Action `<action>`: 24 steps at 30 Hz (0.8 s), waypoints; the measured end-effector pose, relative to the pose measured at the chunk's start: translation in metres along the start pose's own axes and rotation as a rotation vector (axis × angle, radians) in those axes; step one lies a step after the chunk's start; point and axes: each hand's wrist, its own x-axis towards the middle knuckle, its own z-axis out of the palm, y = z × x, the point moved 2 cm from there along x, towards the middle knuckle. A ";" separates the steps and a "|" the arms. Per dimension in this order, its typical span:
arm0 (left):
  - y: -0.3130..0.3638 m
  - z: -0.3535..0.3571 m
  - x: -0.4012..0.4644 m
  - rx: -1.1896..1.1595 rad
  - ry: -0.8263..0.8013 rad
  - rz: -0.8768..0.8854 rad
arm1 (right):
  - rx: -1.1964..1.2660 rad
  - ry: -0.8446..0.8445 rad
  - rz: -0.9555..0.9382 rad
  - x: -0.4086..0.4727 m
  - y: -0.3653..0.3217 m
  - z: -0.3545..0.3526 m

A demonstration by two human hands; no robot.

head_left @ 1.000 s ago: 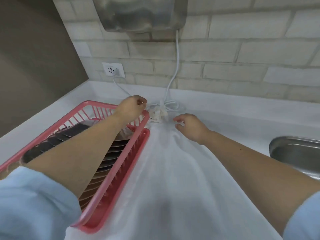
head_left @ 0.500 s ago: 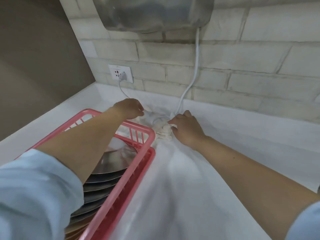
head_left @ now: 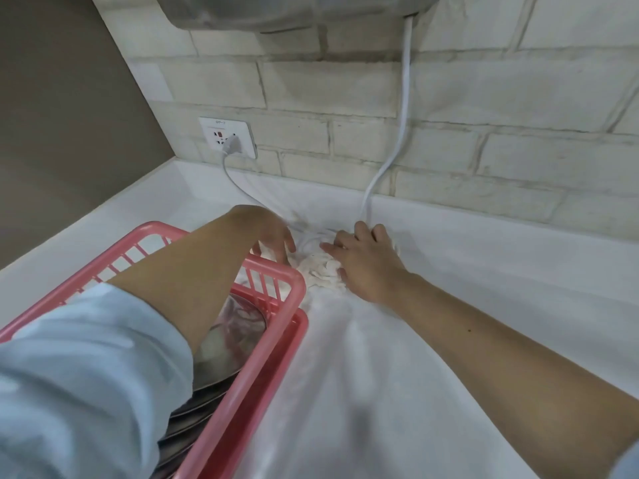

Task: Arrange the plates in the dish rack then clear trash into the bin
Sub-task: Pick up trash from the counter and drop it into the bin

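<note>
Both hands gather the trash; plates are already in the rack.
Left hand (head_left: 273,236) reaches over the pink dish rack (head_left: 276,295), where plates (head_left: 238,326) stand, fingers loosely spread; right hand (head_left: 363,261) presses spread fingers on crumpled white trash (head_left: 321,271) far on the counter (head_left: 484,271). No bin is visible.

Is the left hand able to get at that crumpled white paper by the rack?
Probably yes. The left hand reaches over the pink rack and hangs right beside the crumpled paper, with nothing between them. The right hand already rests on its other side.
</note>
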 end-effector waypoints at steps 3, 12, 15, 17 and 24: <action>0.009 0.005 0.003 0.058 -0.062 0.021 | -0.003 0.056 -0.029 -0.001 -0.002 0.007; 0.025 0.005 -0.013 -0.015 0.049 0.144 | 0.254 -0.057 0.117 -0.041 -0.004 0.010; 0.041 0.004 -0.032 -0.047 0.115 0.210 | 0.365 -0.075 0.240 -0.065 -0.005 0.008; 0.052 0.006 -0.043 -0.149 0.161 0.266 | 0.438 -0.085 0.323 -0.079 -0.004 0.006; 0.077 0.020 -0.088 -0.232 0.351 0.383 | 0.853 0.036 0.647 -0.121 -0.004 -0.006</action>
